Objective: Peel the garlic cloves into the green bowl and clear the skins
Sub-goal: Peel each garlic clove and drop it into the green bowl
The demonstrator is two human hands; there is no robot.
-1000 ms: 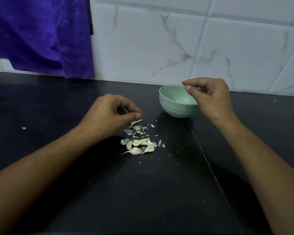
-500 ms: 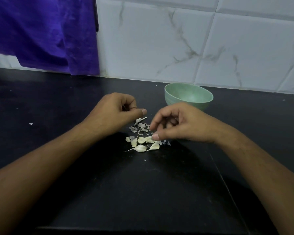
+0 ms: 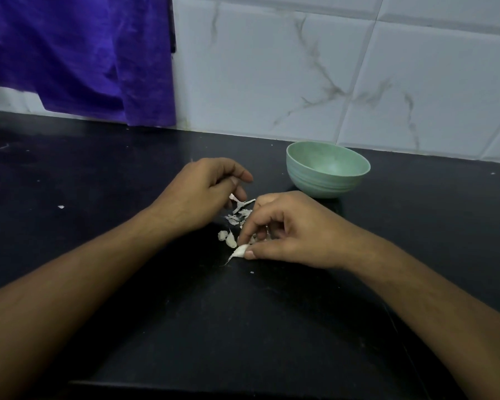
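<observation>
Garlic clove (image 3: 240,251): on worktop (image 3: 185,327), clamped between right hand (image 3: 295,229) thumb and fingers (image 3: 244,236).
Left hand (image 3: 199,192): curled beside skins (image 3: 240,213); grip unclear.

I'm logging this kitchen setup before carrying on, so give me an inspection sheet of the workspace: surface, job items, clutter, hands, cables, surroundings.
Surface: black counter, flecked with small bits.
Job's things: bowl upright behind the right hand, no garlic visible inside; cloves and skins piled between the hands.
Clutter: one stray scrap far left of the pile.
Hands: right hand pinches a clove lying on the counter; left hand curled beside the skins, hold unclear.
Cables: nothing seen.
Surroundings: white tiled wall; purple cloth hanging at left.
</observation>
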